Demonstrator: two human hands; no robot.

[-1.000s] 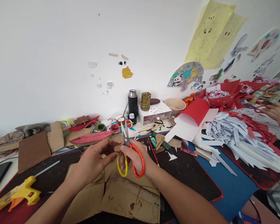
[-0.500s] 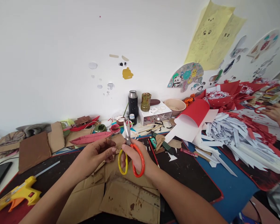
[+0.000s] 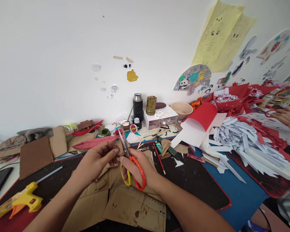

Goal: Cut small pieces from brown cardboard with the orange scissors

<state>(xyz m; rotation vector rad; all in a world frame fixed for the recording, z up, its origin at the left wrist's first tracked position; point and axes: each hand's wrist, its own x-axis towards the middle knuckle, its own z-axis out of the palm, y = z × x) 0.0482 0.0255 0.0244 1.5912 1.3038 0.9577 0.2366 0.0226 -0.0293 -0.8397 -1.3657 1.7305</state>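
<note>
My right hand (image 3: 137, 164) grips a pair of scissors (image 3: 135, 169) by its red and yellow handles. The blades point up and away, slightly parted. Close by on the left, my left hand (image 3: 99, 159) has its thumb and fingertips pinched together beside the blades. What they pinch, if anything, is too small to make out. Under both hands lie folded pieces of brown cardboard (image 3: 135, 206), the front one stained, with a clear ruler across it.
A yellow glue gun (image 3: 26, 199) lies at the left. Behind my hands stand a black flask (image 3: 137, 108), a white box (image 3: 159, 119) and paint pots. White paper strips (image 3: 241, 141) are heaped at the right, near another person's hand (image 3: 286, 116). A red pencil (image 3: 159, 159) lies on the dark mat.
My right hand has moved left and slightly down with the scissors, and the blades now tilt left, closer to my left hand. My left hand has barely shifted.
</note>
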